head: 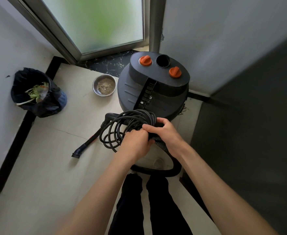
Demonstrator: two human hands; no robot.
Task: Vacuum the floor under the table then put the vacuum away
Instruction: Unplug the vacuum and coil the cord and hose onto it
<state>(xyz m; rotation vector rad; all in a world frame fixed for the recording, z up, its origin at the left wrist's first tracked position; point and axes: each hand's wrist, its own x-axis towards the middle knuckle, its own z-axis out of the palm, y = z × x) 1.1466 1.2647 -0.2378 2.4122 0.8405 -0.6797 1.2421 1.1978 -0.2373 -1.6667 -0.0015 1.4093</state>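
A black canister vacuum (153,87) with two orange knobs stands in the corner by the glass door. Its black power cord (122,126) is wound into a coil in front of it. My left hand (136,143) grips the coil from below left. From the right, my right hand (166,131) curls over the same bundle, where the ribbed hose (171,168) also passes. The hose loops down to the floor near my legs. The black nozzle wand (85,146) hangs down to the left, its tip on the tiles.
A bin with a black bag (36,94) holding food scraps stands against the left wall. A metal bowl (104,84) sits on the tiles beside the vacuum. A dark cabinet side (251,133) closes off the right. Open tiled floor lies at the lower left.
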